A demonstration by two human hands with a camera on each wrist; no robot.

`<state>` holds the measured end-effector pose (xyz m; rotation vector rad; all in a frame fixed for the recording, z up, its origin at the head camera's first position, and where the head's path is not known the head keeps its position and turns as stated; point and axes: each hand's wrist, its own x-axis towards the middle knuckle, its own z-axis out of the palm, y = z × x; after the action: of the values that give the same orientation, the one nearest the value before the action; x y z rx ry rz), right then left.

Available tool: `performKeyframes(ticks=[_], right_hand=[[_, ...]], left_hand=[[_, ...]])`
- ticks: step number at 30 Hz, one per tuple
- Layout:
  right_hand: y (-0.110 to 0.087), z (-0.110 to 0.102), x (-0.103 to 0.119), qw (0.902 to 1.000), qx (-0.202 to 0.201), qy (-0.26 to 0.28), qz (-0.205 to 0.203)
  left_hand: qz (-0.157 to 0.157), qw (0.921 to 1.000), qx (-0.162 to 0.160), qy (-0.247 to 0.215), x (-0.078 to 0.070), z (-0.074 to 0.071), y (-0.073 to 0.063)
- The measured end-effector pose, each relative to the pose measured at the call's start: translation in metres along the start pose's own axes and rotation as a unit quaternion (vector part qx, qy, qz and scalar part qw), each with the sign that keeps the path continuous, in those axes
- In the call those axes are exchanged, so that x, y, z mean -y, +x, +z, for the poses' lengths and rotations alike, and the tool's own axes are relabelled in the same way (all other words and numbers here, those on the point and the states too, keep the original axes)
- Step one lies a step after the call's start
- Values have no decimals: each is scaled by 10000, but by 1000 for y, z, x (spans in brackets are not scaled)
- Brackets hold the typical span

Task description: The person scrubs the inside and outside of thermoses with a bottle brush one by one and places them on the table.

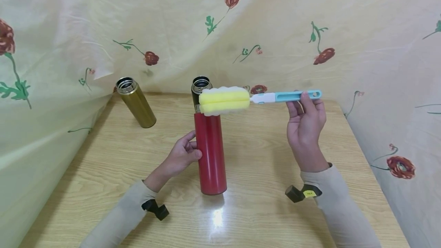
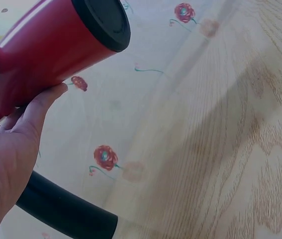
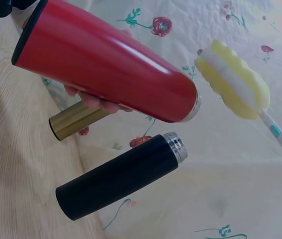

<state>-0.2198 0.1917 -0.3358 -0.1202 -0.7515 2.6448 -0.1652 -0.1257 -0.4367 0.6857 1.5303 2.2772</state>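
Note:
My left hand [image 1: 182, 155] grips a red vacuum flask [image 1: 211, 152] round its side, fingers behind it and thumb at the front. The flask's dark base shows in the left wrist view, and its bare metal neck [image 3: 193, 110] in the right wrist view. Over on the right, my right hand [image 1: 306, 125] pinches the light blue handle [image 1: 293, 96] of a sponge bottle brush. The yellow and white sponge head [image 1: 224, 101] points left and overlaps the flask's mouth in the head view; from the right wrist, it appears apart from and beyond the neck.
Behind the red flask stands a black flask [image 3: 118, 174] without a lid, partly hidden in the head view. A gold flask [image 1: 137, 104], also uncapped, stands at the back left. The wooden table [image 1: 262, 209] is bordered by flowered cloth [image 1: 282, 7] at the back and sides.

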Motion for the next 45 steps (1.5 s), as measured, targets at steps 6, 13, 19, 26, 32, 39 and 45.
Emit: performKeyframes(ticks=[6, 13, 19, 26, 32, 39, 45], right_hand=[[-4, -2, 0, 9999, -77, -124, 76], [-8, -11, -1, 9992, -169, -263, 234], [-13, -25, -1, 9981, -80, -531, 307], [-24, -45, 4, 9950, 2, -687, 722], [-35, -58, 8, 9910, 135, -985, 901], [-50, -69, 12, 9862, 371, -1177, 1102], [-64, -80, 13, 9803, 750, -1371, 1209]], left_hand=[[44, 10000, 61, 43, 1, -1, 1], [17, 9999, 74, 129, -2, -2, 1], [-48, 9996, 51, 263, -3, -4, 1], [-118, 9996, -68, 256, -3, -7, 0], [-92, 9997, -74, 219, -2, -10, 1], [2, 9999, -89, 78, -2, -11, 1], [49, 9999, -154, -59, -3, -11, 2]])
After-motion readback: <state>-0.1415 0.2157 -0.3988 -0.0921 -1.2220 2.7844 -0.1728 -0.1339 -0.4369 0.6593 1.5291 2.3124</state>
